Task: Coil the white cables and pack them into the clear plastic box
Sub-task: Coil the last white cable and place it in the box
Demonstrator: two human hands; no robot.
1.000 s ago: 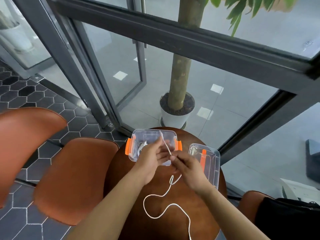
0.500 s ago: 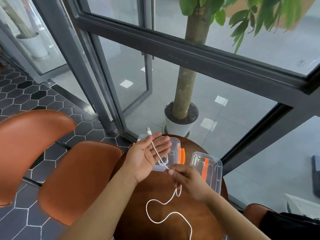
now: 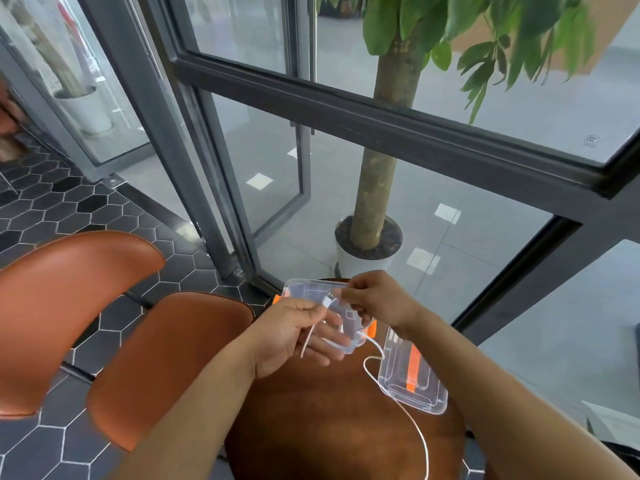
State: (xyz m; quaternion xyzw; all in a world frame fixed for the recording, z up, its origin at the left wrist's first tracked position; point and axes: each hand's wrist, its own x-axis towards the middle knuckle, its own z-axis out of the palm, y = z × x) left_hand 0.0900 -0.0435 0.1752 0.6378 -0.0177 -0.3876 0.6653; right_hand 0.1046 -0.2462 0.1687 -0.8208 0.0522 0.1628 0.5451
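Observation:
A clear plastic box (image 3: 304,292) with orange latches stands at the far edge of the round brown table (image 3: 329,417). My left hand (image 3: 294,336) is palm up in front of it, with a white cable (image 3: 408,410) laid across the palm and its plug end near the fingertips. My right hand (image 3: 374,297) hovers over the box and pinches the same cable close to the plug. The remaining cable hangs down from the hands, loops on the table and runs off the bottom edge. The box's contents are hidden by my hands.
The clear lid (image 3: 412,379) with an orange strip lies on the table right of the box. Two brown chairs (image 3: 162,362) stand left of the table. Behind it are a glass wall with dark frames (image 3: 381,123) and a potted tree (image 3: 367,244).
My right hand has risen from the table's middle to above the box, pulling the cable up. The left hand has dropped slightly and the loose loop on the table has shrunk.

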